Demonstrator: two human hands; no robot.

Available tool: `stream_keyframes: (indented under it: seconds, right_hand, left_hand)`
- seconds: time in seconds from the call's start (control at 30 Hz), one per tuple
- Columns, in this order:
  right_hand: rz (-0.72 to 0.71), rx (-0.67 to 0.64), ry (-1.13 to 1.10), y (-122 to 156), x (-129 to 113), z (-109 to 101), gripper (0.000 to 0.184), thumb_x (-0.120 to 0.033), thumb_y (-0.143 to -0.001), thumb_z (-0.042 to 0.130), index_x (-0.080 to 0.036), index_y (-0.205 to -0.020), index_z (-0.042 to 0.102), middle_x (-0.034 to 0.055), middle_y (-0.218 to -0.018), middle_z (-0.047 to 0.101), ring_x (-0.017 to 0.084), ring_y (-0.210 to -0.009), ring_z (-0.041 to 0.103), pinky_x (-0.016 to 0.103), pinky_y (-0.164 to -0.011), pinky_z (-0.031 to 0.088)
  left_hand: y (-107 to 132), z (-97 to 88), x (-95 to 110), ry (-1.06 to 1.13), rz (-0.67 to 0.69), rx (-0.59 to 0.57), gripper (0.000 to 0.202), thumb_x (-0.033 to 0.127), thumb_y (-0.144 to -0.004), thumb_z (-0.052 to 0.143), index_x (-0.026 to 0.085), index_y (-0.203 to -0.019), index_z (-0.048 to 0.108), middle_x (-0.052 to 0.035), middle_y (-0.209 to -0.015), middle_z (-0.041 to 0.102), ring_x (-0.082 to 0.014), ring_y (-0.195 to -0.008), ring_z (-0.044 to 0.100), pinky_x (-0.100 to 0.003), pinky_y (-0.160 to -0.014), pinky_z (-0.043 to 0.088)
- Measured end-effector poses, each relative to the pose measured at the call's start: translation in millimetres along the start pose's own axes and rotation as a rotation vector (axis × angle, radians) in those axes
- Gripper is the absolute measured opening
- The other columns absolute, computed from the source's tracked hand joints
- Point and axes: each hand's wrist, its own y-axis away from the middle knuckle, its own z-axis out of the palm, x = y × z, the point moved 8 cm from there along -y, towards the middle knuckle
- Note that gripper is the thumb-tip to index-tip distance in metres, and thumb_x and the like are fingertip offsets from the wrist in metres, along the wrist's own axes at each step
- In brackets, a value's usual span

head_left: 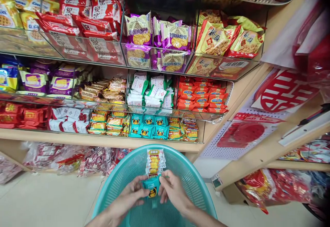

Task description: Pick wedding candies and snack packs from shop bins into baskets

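Observation:
Both my hands are over a teal plastic basket low in the view. My left hand and my right hand are closed from either side on a small teal snack packet with a yellow and black mark. Just beyond it in the basket lies a stack of white and yellow snack packets. Matching teal packets fill a bin on the lowest shelf straight ahead.
Glass-fronted shelves hold rows of snacks: purple cookie bags, red packs, orange packs, white and green packs. Bagged goods lie under the bottom wooden shelf. Red paper decorations hang at right. The floor is pale tile.

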Motion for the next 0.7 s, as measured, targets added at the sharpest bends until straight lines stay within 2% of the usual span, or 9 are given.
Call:
stream_keyframes:
  seconds: [0.07,0.17,0.23,0.33,0.47,0.7]
  right_hand:
    - [0.184,0.040,-0.079,-0.6,23.8,0.1,0.029,-0.046,-0.083,0.053,-0.018,-0.087,0.044,-0.0047,-0.052,0.059,0.008,-0.037,0.052,0.015,-0.035,0.032]
    - [0.428,0.117,-0.129,-1.3,51.2,-2.2,0.009,-0.026,-0.088,0.047,-0.018,-0.084,0.046,-0.0042,-0.049,0.058,0.007,-0.035,0.051,0.014,-0.033,0.032]
    - [0.511,0.160,-0.103,-4.8,60.6,-6.5,0.010,-0.019,-0.090,0.040,-0.018,-0.082,0.047,-0.0034,-0.049,0.058,0.007,-0.035,0.050,0.014,-0.033,0.033]
    - [0.578,0.203,-0.055,-12.1,70.8,-15.6,0.018,-0.015,-0.090,0.037,-0.017,-0.076,0.047,-0.0027,-0.047,0.057,0.007,-0.033,0.049,0.014,-0.031,0.033]
    - [0.622,0.222,-0.023,-19.5,83.6,-25.4,0.023,-0.014,-0.090,0.038,-0.017,-0.070,0.048,-0.0019,-0.047,0.055,0.007,-0.033,0.048,0.013,-0.030,0.033]
    - [0.642,0.218,0.040,-29.2,89.7,-28.1,0.025,-0.012,-0.089,0.037,-0.016,-0.068,0.049,-0.0009,-0.048,0.055,0.006,-0.033,0.046,0.013,-0.030,0.031]
  left_hand:
    - [-7.6,0.2,-16.2,0.042,-0.142,0.015,0.058,0.045,-0.066,0.069,0.026,-0.118,0.051,-0.0025,-0.097,0.060,-0.0204,-0.095,0.053,-0.032,-0.081,0.042]
    - [-20.6,1.2,-35.7,0.059,-0.264,0.014,0.053,0.045,-0.061,0.071,0.025,-0.107,0.055,-0.0024,-0.094,0.061,-0.0201,-0.089,0.053,-0.034,-0.078,0.041]
    - [-28.7,5.1,-45.4,0.073,-0.292,0.005,0.050,0.042,-0.059,0.072,0.024,-0.102,0.055,-0.0017,-0.091,0.062,-0.0197,-0.086,0.053,-0.033,-0.077,0.040]
    - [-37.5,14.4,-53.9,0.099,-0.294,0.003,0.043,0.036,-0.056,0.073,0.023,-0.093,0.054,0.0009,-0.083,0.060,-0.0178,-0.079,0.052,-0.030,-0.073,0.039]
    - [-40.2,21.2,-54.7,0.128,-0.306,0.092,0.034,0.027,-0.056,0.071,0.021,-0.082,0.050,0.0057,-0.065,0.051,-0.0138,-0.067,0.048,-0.025,-0.064,0.036]
    - [-42.9,27.9,-45.9,0.168,-0.308,0.107,0.024,0.020,-0.058,0.066,0.019,-0.077,0.051,0.0025,-0.066,0.059,-0.0154,-0.069,0.053,-0.025,-0.063,0.036]
